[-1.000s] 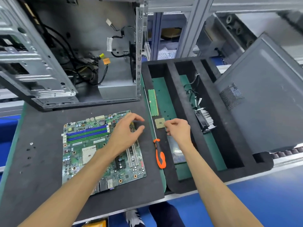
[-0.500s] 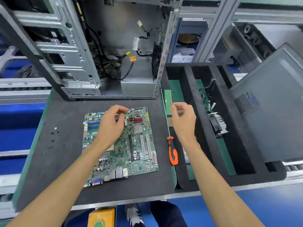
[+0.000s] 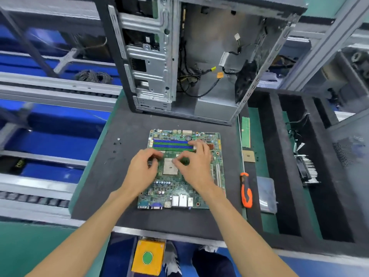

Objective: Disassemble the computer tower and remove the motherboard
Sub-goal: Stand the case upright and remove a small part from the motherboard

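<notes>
Green board: the motherboard (image 3: pixel 180 170) lies flat on a dark foam mat (image 3: pixel 123 176), already out of the open computer tower (image 3: pixel 199 62) standing just behind it.
Left hand: the left hand (image 3: pixel 142 169) rests over the board's left side beside the CPU socket (image 3: pixel 170 166), fingers curled; something small and dark sits under them, but whether they pinch it cannot be told.
Right hand: the right hand (image 3: pixel 196 166) rests on the board right of the socket, fingers bent with tips touching the surface near the blue and green memory slots (image 3: pixel 171 144); it appears to hold nothing.
Set aside: a memory stick (image 3: pixel 246 131) and a processor chip (image 3: pixel 248 156) lie in the foam tray (image 3: pixel 269 156) to the right, with an orange-handled screwdriver (image 3: pixel 246 189) at its near edge and a finned heatsink (image 3: pixel 306 168) one compartment over.
Loose parts: small screws (image 3: pixel 116 143) dot the mat left of the board.
Handling: the board looks light, thin and stiff, yet fragile, and is best lifted by its bare edges, well clear of the socket, capacitors and rear ports (image 3: pixel 173 202).
Stage: removal seems done; the hands look busy stripping remaining fittings.
</notes>
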The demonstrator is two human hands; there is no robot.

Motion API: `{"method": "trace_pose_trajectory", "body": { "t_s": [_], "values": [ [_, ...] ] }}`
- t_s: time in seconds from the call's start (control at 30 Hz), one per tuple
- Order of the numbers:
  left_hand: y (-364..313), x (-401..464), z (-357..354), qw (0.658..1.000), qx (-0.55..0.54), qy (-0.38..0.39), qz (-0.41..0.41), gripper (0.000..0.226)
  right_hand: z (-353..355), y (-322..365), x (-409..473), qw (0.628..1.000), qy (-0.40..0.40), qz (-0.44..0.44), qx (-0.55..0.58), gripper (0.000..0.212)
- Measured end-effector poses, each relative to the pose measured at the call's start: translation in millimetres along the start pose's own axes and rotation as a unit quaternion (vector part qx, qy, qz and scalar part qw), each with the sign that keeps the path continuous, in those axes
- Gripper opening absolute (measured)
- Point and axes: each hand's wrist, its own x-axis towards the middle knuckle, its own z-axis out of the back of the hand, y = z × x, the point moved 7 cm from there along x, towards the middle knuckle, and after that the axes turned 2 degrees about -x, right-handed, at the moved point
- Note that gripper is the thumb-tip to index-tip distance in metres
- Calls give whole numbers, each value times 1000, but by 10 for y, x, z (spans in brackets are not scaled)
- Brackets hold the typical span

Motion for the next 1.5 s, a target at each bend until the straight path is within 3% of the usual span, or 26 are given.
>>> {"method": "trace_pose_trajectory", "body": {
  "t_s": [0.1,0.27,0.53,0.63,0.73,0.83,0.9,0.97,1.03,1.27,1.5],
  "values": [
    [-4,-16,-41,1000,9,11,-13,29,-52,5,-76,998,40,32,-22,12],
    [7,-59,-93,999,32,17,-31,28,4,-33,-191,997,35,65,-34,14],
    [-8,-55,-86,998,28,27,-43,25,-12,-70,-158,988,102,73,-88,17],
    [-33,-65,-99,997,35,31,-57,26,-3,-47,-152,986,109,78,-101,29],
    [-68,-73,-63,998,46,14,-48,25,23,-27,-170,982,124,72,-122,55],
    [-28,-63,130,986,149,-70,12,29,250,-113,-216,993,26,0,-118,68],
    [93,-31,179,971,212,-34,105,51,466,-301,-265,980,-42,-112,-161,68],
    [191,-25,106,956,237,58,164,67,511,-478,-298,955,8,-201,-219,74],
    [214,-19,16,953,211,113,188,72,471,-538,-305,945,68,-228,-226,77],
    [276,0,-32,952,81,131,265,80,482,-621,-319,945,70,-301,-103,86],
    [69,79,47,957,25,146,249,86,804,-699,-375,928,14,-320,193,98]
  ]
}}
